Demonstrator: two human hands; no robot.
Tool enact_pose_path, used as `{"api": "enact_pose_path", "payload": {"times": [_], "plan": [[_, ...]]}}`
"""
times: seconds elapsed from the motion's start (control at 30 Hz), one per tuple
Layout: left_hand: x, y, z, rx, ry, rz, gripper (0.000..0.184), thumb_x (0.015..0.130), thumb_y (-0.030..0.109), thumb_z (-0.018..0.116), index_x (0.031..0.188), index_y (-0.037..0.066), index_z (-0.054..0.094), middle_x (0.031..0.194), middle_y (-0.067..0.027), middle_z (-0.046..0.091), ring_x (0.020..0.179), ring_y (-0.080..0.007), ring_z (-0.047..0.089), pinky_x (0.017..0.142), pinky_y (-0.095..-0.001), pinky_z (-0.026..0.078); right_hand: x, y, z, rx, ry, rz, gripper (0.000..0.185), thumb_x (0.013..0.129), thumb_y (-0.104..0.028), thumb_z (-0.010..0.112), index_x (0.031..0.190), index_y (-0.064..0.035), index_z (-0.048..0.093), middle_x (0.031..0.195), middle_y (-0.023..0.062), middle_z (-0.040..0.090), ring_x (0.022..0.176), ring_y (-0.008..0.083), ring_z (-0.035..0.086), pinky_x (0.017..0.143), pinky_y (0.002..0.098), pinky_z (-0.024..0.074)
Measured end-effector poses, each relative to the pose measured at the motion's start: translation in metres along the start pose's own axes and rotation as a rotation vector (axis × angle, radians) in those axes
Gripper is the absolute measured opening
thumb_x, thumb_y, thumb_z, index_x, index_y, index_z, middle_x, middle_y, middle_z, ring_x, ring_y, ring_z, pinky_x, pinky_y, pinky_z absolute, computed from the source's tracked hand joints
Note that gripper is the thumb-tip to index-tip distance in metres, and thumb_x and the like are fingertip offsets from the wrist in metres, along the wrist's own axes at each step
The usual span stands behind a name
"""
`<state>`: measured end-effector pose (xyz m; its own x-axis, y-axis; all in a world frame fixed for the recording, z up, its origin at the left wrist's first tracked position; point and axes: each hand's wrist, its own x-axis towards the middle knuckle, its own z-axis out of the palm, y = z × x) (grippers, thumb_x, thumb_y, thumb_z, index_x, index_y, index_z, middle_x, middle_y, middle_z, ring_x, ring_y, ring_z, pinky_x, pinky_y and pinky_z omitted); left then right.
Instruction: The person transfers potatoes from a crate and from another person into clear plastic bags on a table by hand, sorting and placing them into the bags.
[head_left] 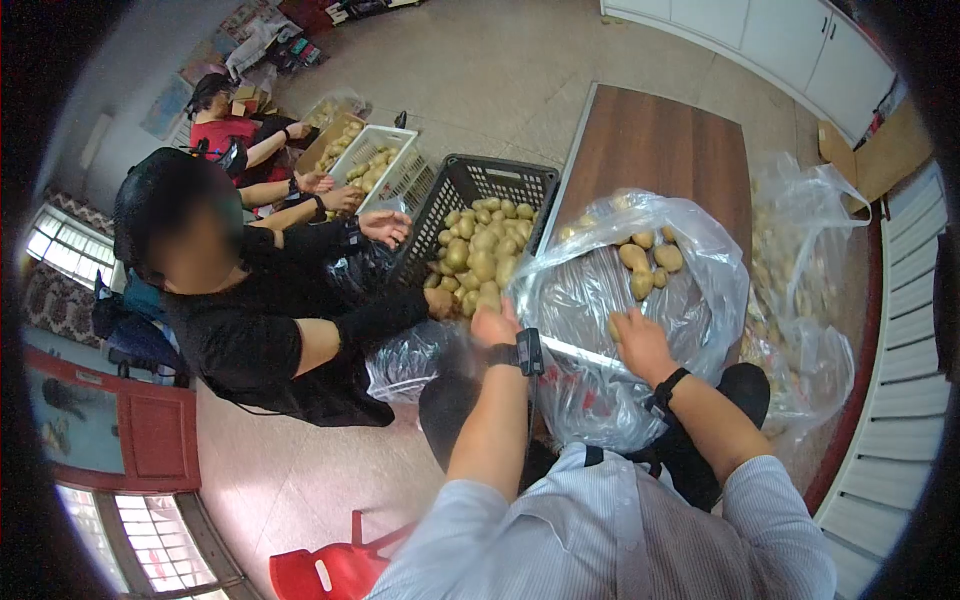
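My left hand (pixel 494 326) is closed around a potato (pixel 488 297) at the near edge of a black plastic crate (pixel 548 178). A heap of potatoes (pixel 482 244) fills much of that crate. Over the clear plastic bag (pixel 590 290) my right hand (pixel 645 346) has its fingers curled on what looks like another potato, mostly hidden by the hand. Several potatoes (pixel 634 257) lie together in the far part of the bag, whose mouth is spread wide on a brown wooden table (pixel 660 135).
A co-worker in black (pixel 270 310) sits at my left, one hand (pixel 438 303) at the crate. Farther back are a white crate (pixel 408 140) of potatoes and a person in red (pixel 225 135). Filled clear bags (pixel 795 270) stand right. A red stool (pixel 330 570) is at lower left.
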<state>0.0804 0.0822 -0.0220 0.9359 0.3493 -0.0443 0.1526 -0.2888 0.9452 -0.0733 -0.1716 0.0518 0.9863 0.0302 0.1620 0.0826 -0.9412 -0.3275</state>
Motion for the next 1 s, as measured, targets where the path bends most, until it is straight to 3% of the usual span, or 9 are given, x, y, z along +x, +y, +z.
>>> {"api": "enact_pose_path", "payload": {"times": [0.03,0.13,0.23,0.27,0.33,0.43,0.6,0.77,1.0], "plan": [[-0.003,0.016,-0.004,-0.210,0.060,0.014,0.028,0.089,0.011,0.053,0.110,-0.007,0.056,0.112,-0.0177,0.055,0.092,-0.0306,0.059,0.080,-0.0376,0.056,-0.002,0.000,0.001,-0.001,0.005,-0.003,0.037,0.077,-0.010,0.062,0.114,-0.0107,0.055,0.098,0.0161,0.054,0.080,0.0360,0.062,0.070,0.0462,0.0508],[-0.006,0.025,-0.013,0.257,-0.133,-0.085,0.030,0.090,0.011,0.053,0.113,-0.007,0.055,0.112,-0.0168,0.055,0.089,-0.0295,0.061,0.078,-0.0357,0.056,-0.004,-0.001,0.002,0.008,-0.066,0.069,0.053,0.072,-0.010,0.069,0.122,-0.0113,0.052,0.106,0.0147,0.053,0.089,0.0364,0.061,0.075,0.0462,0.0501],[0.002,-0.012,0.005,-0.038,-0.016,0.031,0.030,0.091,0.007,0.051,0.118,-0.006,0.051,0.113,-0.0174,0.054,0.091,-0.0294,0.061,0.078,-0.0339,0.057,-0.006,-0.002,0.000,0.027,-0.115,0.119,0.052,0.072,-0.010,0.068,0.122,-0.0119,0.053,0.106,0.0150,0.053,0.091,0.0369,0.060,0.077,0.0467,0.0500],[0.004,-0.016,0.010,-0.622,0.073,-0.217,0.031,0.092,0.006,0.049,0.121,-0.005,0.048,0.115,-0.0184,0.052,0.092,-0.0308,0.061,0.079,-0.0352,0.057,-0.007,-0.002,0.001,0.039,-0.083,0.093,0.050,0.074,-0.010,0.065,0.122,-0.0117,0.052,0.105,0.0160,0.052,0.089,0.0373,0.061,0.075,0.0472,0.0503],[-0.003,0.004,0.012,-1.203,0.163,-0.477,0.033,0.092,0.005,0.047,0.124,-0.005,0.045,0.116,-0.0194,0.051,0.093,-0.0322,0.061,0.079,-0.0365,0.057,-0.009,0.000,0.005,0.047,-0.057,0.072,0.048,0.076,-0.010,0.062,0.122,-0.0115,0.052,0.104,0.0170,0.052,0.087,0.0377,0.061,0.074,0.0478,0.0506],[-0.031,0.053,0.010,-0.828,0.137,-0.371,0.037,0.094,0.009,0.049,0.127,-0.003,0.039,0.119,-0.0195,0.047,0.092,-0.0338,0.061,0.074,-0.0428,0.058,-0.011,0.002,0.010,0.097,-0.052,0.096,0.047,0.076,-0.011,0.061,0.122,-0.0121,0.052,0.105,0.0171,0.052,0.087,0.0386,0.060,0.074,0.0486,0.0505],[-0.060,0.068,0.010,-0.799,-0.132,-0.382,0.035,0.094,0.010,0.051,0.125,-0.003,0.041,0.111,-0.0172,0.051,0.085,-0.0315,0.062,0.069,-0.0415,0.058,-0.013,-0.008,0.006,0.073,-0.117,0.175,0.043,0.078,-0.012,0.060,0.120,-0.0119,0.052,0.102,0.0187,0.052,0.084,0.0401,0.061,0.072,0.0493,0.0518],[-0.077,0.050,0.014,-0.711,-0.427,-0.556,0.027,0.094,0.017,0.051,0.116,0.002,0.048,0.101,-0.0127,0.056,0.078,-0.0254,0.062,0.065,-0.0361,0.057,-0.022,-0.007,0.016,0.096,-0.191,0.182,0.046,0.076,-0.012,0.063,0.121,-0.0089,0.053,0.106,0.0219,0.054,0.088,0.0414,0.060,0.076,0.0475,0.0514],[-0.094,0.054,0.018,-0.465,-0.580,-0.645,0.021,0.090,0.022,0.057,0.104,0.006,0.055,0.088,-0.0049,0.057,0.067,-0.0181,0.063,0.050,-0.0286,0.054,-0.012,0.001,0.016,0.381,-0.189,0.219,0.040,0.080,-0.020,0.064,0.116,-0.0048,0.055,0.101,0.0253,0.063,0.092,0.0438,0.061,0.081,0.0457,0.0496]]}}
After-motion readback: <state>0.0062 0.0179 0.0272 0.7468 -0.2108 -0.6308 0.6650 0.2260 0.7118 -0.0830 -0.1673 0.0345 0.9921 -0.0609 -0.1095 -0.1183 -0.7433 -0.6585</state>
